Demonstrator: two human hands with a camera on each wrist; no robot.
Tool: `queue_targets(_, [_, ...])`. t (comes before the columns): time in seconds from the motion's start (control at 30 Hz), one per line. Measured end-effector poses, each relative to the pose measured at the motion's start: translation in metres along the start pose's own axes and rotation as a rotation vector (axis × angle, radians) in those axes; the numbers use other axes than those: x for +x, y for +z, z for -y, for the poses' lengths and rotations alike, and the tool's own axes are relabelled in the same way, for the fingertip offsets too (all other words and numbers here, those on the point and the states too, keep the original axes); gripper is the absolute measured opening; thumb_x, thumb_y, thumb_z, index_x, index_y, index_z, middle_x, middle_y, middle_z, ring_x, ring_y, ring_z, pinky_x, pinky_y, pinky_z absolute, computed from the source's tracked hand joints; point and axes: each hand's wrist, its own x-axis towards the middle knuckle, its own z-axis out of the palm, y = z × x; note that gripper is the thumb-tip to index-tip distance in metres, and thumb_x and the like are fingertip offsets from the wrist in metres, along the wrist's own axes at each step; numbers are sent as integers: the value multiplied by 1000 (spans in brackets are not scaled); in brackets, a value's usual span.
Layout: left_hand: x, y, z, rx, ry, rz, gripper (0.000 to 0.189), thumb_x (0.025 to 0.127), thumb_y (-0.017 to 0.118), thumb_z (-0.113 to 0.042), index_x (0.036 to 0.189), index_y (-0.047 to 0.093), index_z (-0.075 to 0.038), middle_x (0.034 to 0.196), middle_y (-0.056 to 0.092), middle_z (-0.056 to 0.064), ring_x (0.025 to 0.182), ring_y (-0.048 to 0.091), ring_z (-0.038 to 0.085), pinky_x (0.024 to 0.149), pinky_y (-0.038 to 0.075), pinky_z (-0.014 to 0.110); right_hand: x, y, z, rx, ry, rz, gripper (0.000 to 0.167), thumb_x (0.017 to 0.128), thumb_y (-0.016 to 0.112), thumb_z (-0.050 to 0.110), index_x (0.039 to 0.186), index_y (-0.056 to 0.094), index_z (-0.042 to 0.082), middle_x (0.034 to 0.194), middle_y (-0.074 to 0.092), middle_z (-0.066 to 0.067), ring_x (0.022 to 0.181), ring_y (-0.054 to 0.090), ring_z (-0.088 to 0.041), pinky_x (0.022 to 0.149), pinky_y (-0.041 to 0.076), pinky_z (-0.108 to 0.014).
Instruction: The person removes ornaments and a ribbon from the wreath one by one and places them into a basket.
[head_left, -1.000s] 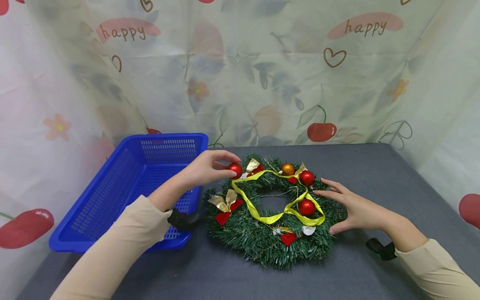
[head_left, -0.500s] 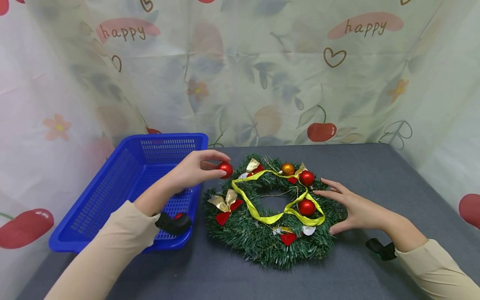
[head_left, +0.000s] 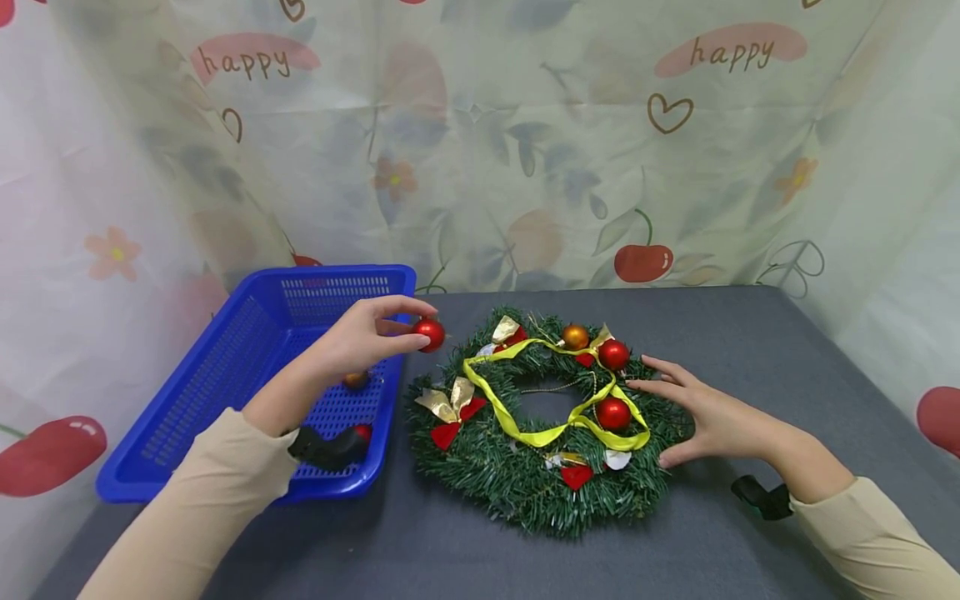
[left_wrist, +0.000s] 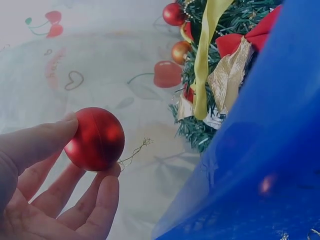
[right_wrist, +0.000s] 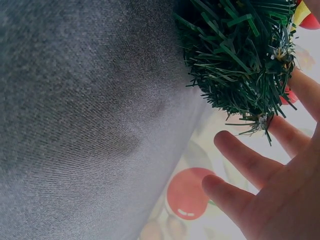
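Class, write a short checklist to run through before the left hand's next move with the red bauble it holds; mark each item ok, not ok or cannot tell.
1. Left hand has a grip on the red bauble: ok, pinched between thumb and fingers.
2. Red bauble is apart from the Christmas wreath: ok.
3. Its thin gold string is free of the yellow ribbon: ok.
4. Red bauble is above the floor of the blue basket: not ok, the head view shows it by the rim nearest the wreath.
5. Right hand steadies the wreath: cannot tell, fingers spread at its edge, pressure unseen.
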Motion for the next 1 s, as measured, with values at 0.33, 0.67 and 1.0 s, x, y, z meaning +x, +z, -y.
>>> queue_targets(0.33, [-7, -13, 5, 7, -15, -28, 40, 88, 65, -22, 126, 56, -12, 138, 50, 9, 121, 55, 30, 97, 46, 47, 1, 0, 1, -12, -13, -10, 89, 69, 74, 54, 142, 39, 18, 152, 15, -20, 131, 30, -45, 90, 43, -59])
queue_targets(0.67, [-16, -24, 16, 32, -28, -56, 45, 89, 64, -24, 129, 53, -7, 138, 49, 13, 122, 54, 32, 97, 47, 47, 1, 0, 0, -13, -14, -6, 88, 69, 75, 53, 142, 39, 18, 152, 15, -21, 131, 30, -46, 90, 43, -60])
queue_targets(1.0, [-24, -34, 31, 52, -73, -90, 49, 90, 63, -29, 132, 50, -7, 140, 46, 15, 124, 52, 36, 101, 42, 52, 0, 0, 1, -7, -15, -10, 88, 69, 75, 53, 142, 39, 17, 152, 15, -20, 132, 28, -46, 90, 42, -61])
